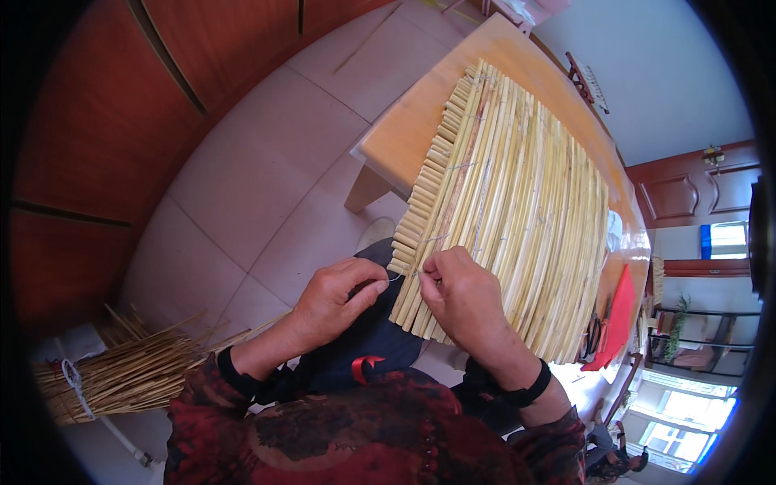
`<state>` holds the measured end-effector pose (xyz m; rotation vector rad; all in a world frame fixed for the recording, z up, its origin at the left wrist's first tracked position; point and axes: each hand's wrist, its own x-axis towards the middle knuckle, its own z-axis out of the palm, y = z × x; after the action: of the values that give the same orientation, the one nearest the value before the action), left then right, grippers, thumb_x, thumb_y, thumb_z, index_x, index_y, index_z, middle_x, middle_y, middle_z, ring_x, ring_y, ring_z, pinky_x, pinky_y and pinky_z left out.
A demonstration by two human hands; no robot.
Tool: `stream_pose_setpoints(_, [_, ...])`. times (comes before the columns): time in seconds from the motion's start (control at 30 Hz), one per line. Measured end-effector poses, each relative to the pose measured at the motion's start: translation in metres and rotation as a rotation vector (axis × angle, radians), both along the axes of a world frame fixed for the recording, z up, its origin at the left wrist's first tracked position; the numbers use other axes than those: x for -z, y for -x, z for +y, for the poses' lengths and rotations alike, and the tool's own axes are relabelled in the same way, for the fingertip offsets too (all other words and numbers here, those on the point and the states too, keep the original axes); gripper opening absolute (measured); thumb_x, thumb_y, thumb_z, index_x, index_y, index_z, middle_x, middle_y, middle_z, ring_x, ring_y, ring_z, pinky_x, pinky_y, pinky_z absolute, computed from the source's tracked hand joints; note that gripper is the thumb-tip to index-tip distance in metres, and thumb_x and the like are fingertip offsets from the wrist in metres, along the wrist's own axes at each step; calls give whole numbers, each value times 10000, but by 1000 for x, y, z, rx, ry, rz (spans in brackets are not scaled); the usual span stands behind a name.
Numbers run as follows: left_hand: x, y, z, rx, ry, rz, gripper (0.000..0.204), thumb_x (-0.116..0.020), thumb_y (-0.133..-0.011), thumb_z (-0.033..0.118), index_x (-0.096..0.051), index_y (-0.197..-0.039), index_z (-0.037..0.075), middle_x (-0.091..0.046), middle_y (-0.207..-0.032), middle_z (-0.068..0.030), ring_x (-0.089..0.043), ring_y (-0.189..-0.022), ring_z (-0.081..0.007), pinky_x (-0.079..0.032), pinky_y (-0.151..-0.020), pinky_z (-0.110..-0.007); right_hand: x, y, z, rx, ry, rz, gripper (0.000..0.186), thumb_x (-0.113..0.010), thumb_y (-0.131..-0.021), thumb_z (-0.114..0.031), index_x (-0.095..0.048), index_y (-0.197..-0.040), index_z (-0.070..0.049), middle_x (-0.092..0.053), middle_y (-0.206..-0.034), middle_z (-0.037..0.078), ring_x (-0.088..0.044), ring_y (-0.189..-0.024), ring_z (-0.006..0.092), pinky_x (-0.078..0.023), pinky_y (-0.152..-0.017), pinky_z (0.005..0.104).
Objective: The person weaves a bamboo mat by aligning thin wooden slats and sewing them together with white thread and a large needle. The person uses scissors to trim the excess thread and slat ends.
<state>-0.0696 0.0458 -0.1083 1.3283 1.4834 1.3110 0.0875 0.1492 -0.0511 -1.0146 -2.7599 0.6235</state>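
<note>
A mat of pale yellow reed stalks (517,202), bound side by side with thin thread, lies across a wooden table (404,137) and hangs over its near edge. My left hand (335,299) pinches a thin thread (394,278) just off the mat's near left corner. My right hand (461,295) rests on the mat's near edge, fingertips pinched on the same thread where it meets the stalks. The two hands are a few centimetres apart. Both wrists wear black bands and dark red patterned sleeves.
A tied bundle of loose reed stalks (121,372) lies on the tiled floor at the lower left. Red wooden cabinets (97,121) line the left side. A red flat sheet (618,315) and dark scissors (594,331) lie on the table's right end.
</note>
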Motion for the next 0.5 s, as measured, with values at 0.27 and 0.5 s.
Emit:
stream_pose_setpoints(0.27, [-5,2,-3,-76,55,-187,61,-554,-847,35,-584,-869,-14,-582,-735,-36,-555,-671,-93,-444,-624,-231,-1,15,-8,-71,-196,-154,140,-607,-707,-75,-501,-793,-41,-501,-749,109,-574,-660,262,-481,-551,349])
stream_pose_setpoints(0.5, [0,-1,-5,-84,27,-100,109,-600,-817,43,-583,-913,-5,-594,-782,-63,-565,-708,-111,-451,-645,-245,-5,20,-7,-100,-232,-276,162,-597,-669,-59,-493,-788,-24,-505,-745,126,-580,-654,278,-488,-532,346])
